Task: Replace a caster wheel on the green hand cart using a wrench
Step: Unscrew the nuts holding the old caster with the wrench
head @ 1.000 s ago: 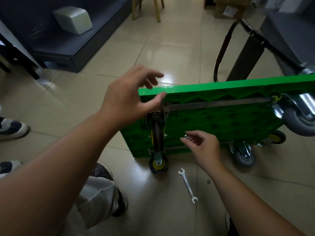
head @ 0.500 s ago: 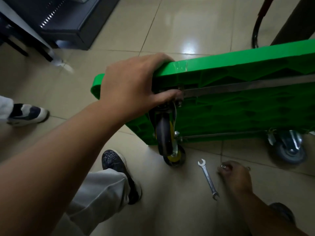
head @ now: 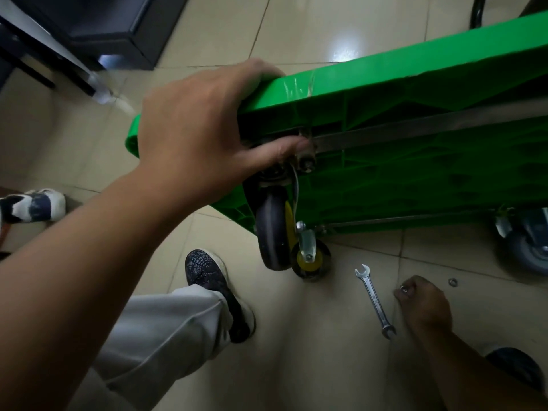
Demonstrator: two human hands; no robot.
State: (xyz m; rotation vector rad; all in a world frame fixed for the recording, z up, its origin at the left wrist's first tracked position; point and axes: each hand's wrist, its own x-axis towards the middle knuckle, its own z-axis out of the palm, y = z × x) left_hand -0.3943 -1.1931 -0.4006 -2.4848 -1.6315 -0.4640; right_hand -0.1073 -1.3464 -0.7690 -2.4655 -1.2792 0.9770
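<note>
The cart (head: 415, 173) is standing on edge on the floor (head: 326, 351). The left hand (head: 201, 137) is wrapping its grip over the corner above the caster (head: 274, 229). The right hand (head: 424, 307) is pinching a small nut (head: 404, 289) (identity uncertain) just beside the wrench (head: 375, 301). Judgement: hardware is being handled, and the next move is calling for the wrench.

cart (head: 415, 93): ribbed green plastic, slight sheen
wrench (head: 374, 301): bright metal
floor (head: 296, 34): glossy beige tile
trousers (head: 166, 330): matt cloth

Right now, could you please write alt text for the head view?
A left hand grips the edge of an upended green plastic hand cart by its grey caster wheel; the right hand pinches a small metal part beside a silver open-ended wrench on the floor.
</note>
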